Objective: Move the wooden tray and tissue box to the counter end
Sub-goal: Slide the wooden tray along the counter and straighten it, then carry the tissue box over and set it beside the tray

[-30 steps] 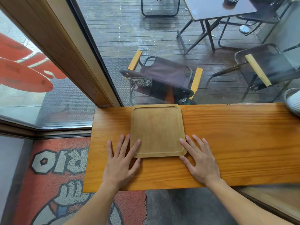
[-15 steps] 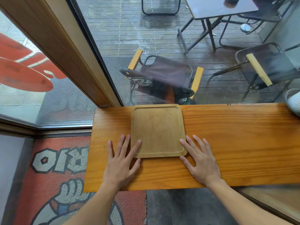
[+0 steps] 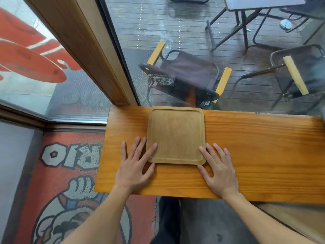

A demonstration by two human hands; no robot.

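Note:
A square pale wooden tray point(image 3: 175, 134) with a raised rim lies flat on the orange wooden counter point(image 3: 255, 155), against the window side and a little in from the counter's left end. My left hand point(image 3: 134, 166) rests flat on the counter with fingers spread, its forefinger and thumb touching the tray's near left corner. Spread flat in the same way, my right hand point(image 3: 219, 169) touches the near right corner. Neither hand grips the tray. No tissue box is in view.
The counter's left end point(image 3: 103, 152) drops to a floor mat with a cartoon print point(image 3: 66, 173). A window and wooden frame point(image 3: 84, 44) run along the counter's far edge. Folding chairs point(image 3: 188, 74) and a table stand outside on decking. A grey object point(image 3: 323, 117) shows at the right edge.
Both hands and the tray keep the same position on the counter. Only the view has shifted slightly downward and to the left.

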